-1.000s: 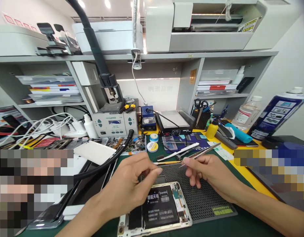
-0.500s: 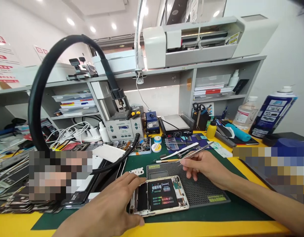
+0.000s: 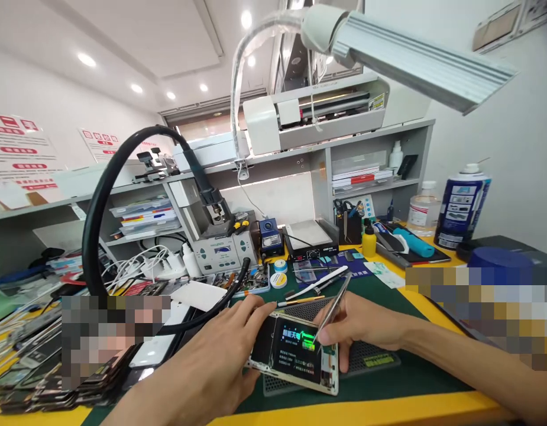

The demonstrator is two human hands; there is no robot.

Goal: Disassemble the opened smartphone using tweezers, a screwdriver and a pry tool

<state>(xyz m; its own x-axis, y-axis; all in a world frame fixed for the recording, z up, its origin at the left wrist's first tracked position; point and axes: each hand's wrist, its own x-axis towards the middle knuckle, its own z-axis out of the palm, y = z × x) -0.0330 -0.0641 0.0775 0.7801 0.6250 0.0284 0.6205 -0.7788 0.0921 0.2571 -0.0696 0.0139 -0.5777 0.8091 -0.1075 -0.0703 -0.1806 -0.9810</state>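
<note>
Left hand (image 3: 220,361) fingers gripped edge of opened phone (image 3: 295,354); right hand (image 3: 357,324) fingers pinched tweezers (image 3: 333,307), tip on battery beneath fingertips.

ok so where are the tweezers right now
In the head view, the tweezers are in the right hand, tips on the opened phone at lower centre.
</note>
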